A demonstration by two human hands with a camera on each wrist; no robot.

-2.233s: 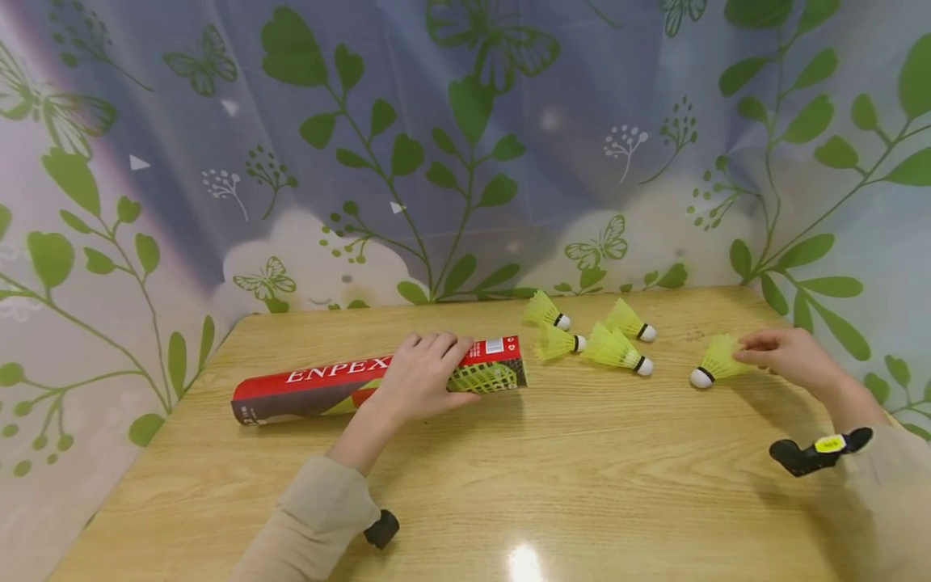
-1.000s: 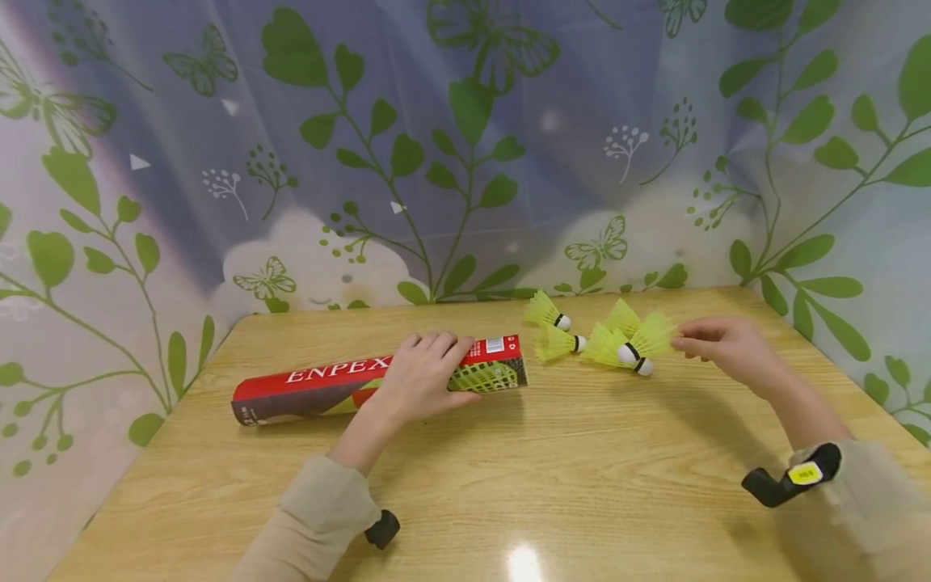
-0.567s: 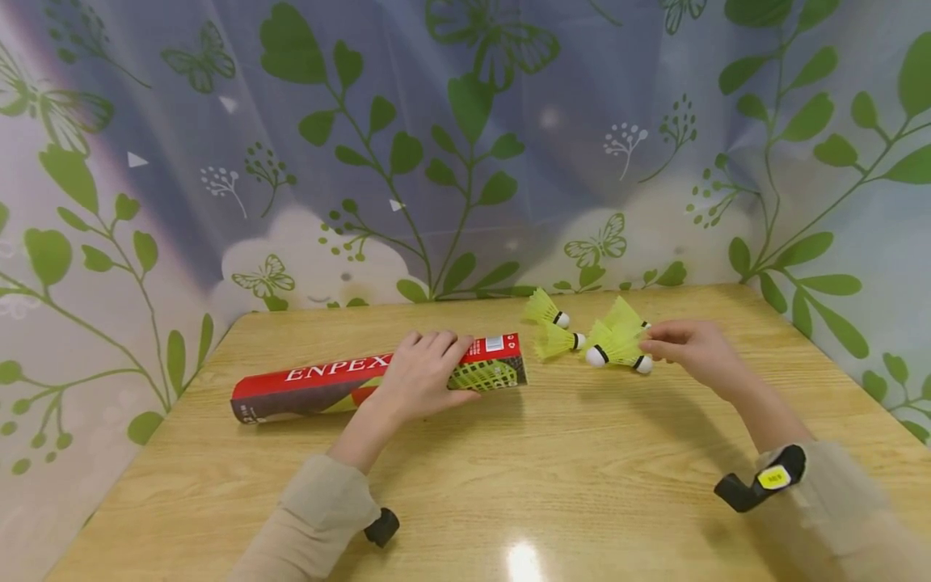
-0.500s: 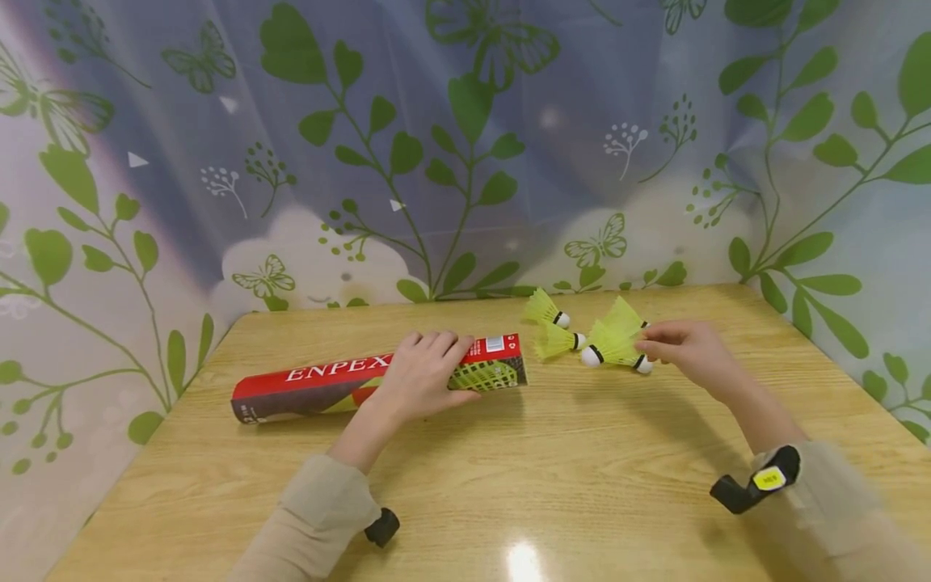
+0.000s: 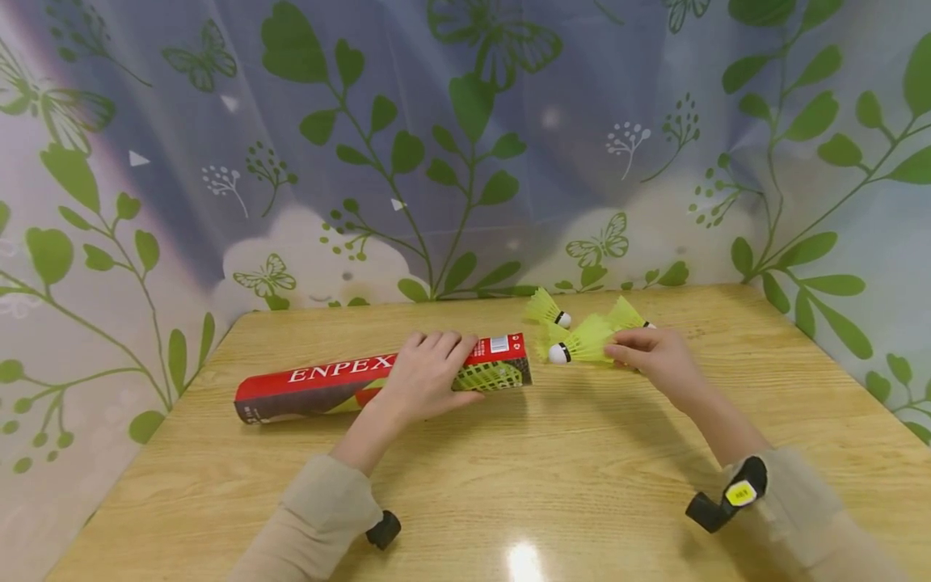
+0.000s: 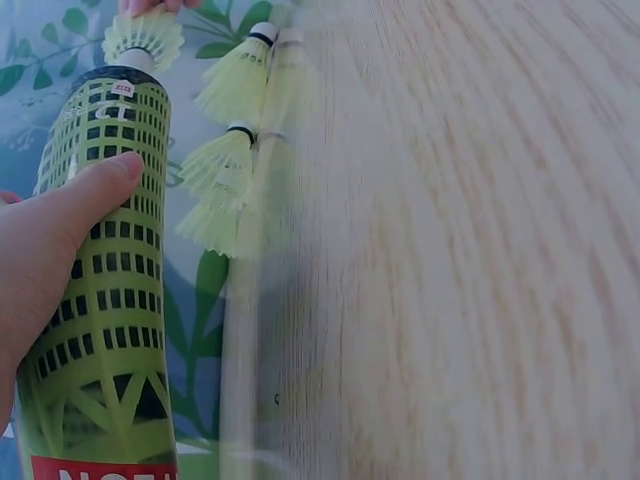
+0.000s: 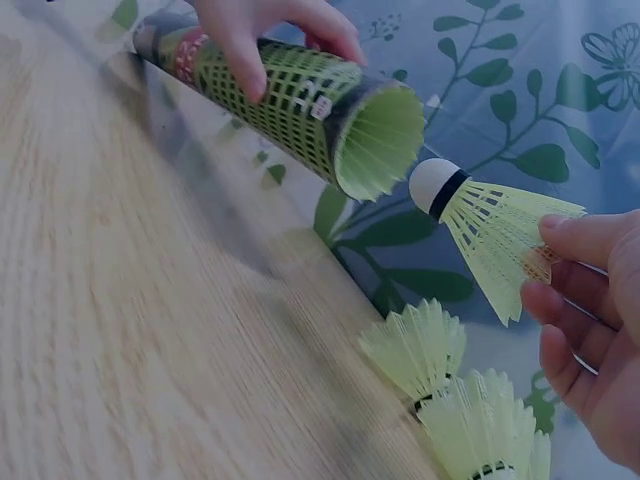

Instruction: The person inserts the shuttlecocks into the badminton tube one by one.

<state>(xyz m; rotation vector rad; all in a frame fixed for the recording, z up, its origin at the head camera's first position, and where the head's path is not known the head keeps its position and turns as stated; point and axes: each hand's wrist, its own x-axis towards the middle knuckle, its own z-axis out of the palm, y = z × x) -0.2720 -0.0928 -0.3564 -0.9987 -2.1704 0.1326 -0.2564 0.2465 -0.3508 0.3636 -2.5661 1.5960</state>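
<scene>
A red and dark ENPEX shuttlecock tube [image 5: 313,392] lies on the table. My left hand [image 5: 429,376] grips it from above near its right end, thumb along the near side. That end is uncovered, and a yellow skirt [image 7: 385,145] shows inside it in the right wrist view. My right hand [image 5: 658,360] pinches a yellow shuttlecock [image 7: 500,225] by its skirt edge. Its white cork points at the tube mouth, a short gap away. Loose shuttlecocks [image 5: 545,307] lie behind; the held one and my right hand partly hide some.
The wooden table [image 5: 509,469] ends at the back against a leaf-and-butterfly printed curtain [image 5: 545,162]. A black wrist camera [image 5: 383,529] is at the left cuff, another black wrist camera [image 5: 727,493] at the right. The loose shuttlecocks sit near the back edge.
My right hand has picked up the rightmost shuttlecock and carried it left, over the others, to near the tube's mouth. My left hand keeps its grip on the tube, nearly still.
</scene>
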